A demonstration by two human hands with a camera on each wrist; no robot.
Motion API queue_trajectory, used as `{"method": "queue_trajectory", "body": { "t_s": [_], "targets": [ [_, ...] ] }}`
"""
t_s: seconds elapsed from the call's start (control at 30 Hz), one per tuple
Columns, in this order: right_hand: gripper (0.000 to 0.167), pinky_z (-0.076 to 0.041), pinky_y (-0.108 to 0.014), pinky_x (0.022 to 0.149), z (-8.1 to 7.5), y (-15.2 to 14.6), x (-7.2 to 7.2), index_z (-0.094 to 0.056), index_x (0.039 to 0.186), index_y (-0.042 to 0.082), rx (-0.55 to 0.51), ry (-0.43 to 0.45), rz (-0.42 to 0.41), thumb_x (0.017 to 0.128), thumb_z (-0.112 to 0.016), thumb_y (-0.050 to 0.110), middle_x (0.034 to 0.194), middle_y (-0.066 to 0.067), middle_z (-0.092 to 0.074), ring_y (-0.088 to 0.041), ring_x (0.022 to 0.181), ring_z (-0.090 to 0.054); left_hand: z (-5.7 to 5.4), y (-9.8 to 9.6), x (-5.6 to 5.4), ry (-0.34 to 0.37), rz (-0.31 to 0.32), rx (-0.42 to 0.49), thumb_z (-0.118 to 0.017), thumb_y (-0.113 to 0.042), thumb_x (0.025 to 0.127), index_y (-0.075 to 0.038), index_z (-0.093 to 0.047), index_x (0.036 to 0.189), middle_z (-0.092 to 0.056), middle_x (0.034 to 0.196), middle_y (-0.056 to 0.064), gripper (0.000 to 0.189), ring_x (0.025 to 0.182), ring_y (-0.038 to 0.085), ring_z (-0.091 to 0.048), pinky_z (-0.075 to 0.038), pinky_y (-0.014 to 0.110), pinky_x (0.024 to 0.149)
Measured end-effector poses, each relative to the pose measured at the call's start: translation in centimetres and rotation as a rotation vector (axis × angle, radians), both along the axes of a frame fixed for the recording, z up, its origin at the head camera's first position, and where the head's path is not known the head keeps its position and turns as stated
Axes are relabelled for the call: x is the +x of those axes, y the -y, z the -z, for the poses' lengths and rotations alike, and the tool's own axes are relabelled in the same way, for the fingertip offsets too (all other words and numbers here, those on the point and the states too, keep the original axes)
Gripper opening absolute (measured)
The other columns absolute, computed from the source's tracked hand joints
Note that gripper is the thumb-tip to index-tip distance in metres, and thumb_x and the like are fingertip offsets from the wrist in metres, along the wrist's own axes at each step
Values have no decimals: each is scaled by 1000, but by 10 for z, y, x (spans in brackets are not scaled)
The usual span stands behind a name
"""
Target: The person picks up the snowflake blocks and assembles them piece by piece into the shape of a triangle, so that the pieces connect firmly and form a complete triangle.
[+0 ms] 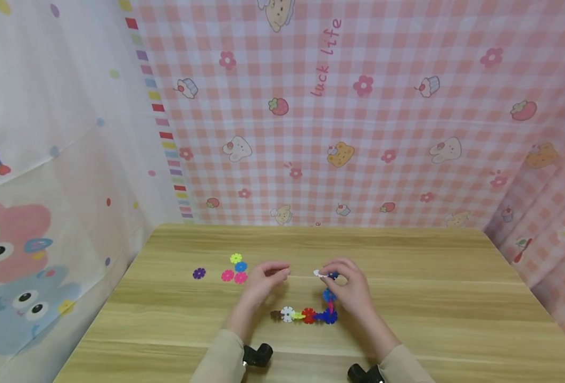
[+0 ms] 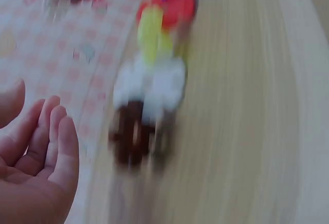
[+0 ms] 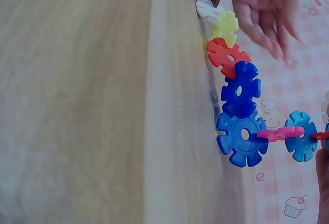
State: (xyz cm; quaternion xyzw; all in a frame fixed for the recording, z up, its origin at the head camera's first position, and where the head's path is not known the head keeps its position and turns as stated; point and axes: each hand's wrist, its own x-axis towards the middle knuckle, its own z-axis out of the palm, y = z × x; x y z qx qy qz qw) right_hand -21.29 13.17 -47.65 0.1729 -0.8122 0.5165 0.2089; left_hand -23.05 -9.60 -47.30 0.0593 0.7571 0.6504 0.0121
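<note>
A chain of interlocking flower-shaped plastic discs lies on the table, bent into an L. Its row holds a brown disc (image 2: pixel 132 136), a white disc (image 1: pixel 288 314), a yellow disc (image 3: pixel 225 29), a red disc (image 1: pixel 308 316) and dark blue discs (image 3: pixel 241 139). A pink disc (image 3: pixel 280 133) and a lighter blue disc (image 3: pixel 301 136) lead off toward my right hand (image 1: pixel 351 282). That hand pinches the far end of the chain, where another white disc (image 1: pixel 318 273) sticks out past the fingertips. My left hand (image 1: pixel 265 281) hovers with loosely bent fingers, holding nothing.
Left of my left hand lie loose discs: a purple one (image 1: pixel 199 273), a yellow-green one (image 1: pixel 235 258), a blue one (image 1: pixel 241 267) and two pink ones (image 1: pixel 227 275). The wooden table (image 1: pixel 431 298) meets a pink checked cloth (image 1: pixel 378 127) at its back.
</note>
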Motion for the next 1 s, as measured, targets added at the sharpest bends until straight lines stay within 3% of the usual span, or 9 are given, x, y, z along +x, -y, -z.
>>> {"method": "queue_trajectory", "body": {
  "t_s": [0.2, 0.47, 0.7, 1.0],
  "targets": [
    [21, -53, -28, 75, 1, -1, 0, -75, 85, 14, -6, -4, -4, 78, -80, -5, 99, 3, -67, -14, 89, -61, -2, 42, -4, -21, -161, -208, -70, -7, 90, 1, -71, 109, -70, 98, 9, 21, 92, 22, -63, -53, 35, 84],
    [20, -53, -29, 76, 1, -1, 0, -75, 85, 14, -11, 13, 1, 79, -80, -4, 99, 2, -68, -14, 89, -61, 1, 92, -13, -59, -257, -336, -72, -2, 87, 7, -70, 110, -72, 98, 15, 25, 93, 30, -67, -55, 37, 83],
    [22, -54, -28, 74, 4, -2, -2, -76, 86, 13, -24, -19, -4, 78, -80, -6, 99, 1, -68, -15, 86, -62, 7, 118, -15, -42, -249, -410, -75, -1, 84, 7, -68, 114, -71, 102, 18, 32, 96, 33, -65, -53, 43, 88],
    [20, -54, -28, 74, 0, -1, 0, -75, 85, 12, -18, -1, 4, 78, -80, -6, 99, 0, -67, -13, 87, -61, 13, 126, -15, -35, -174, -501, -79, 1, 80, 5, -70, 113, -70, 107, 17, 35, 100, 33, -63, -50, 47, 92]
  ]
}}
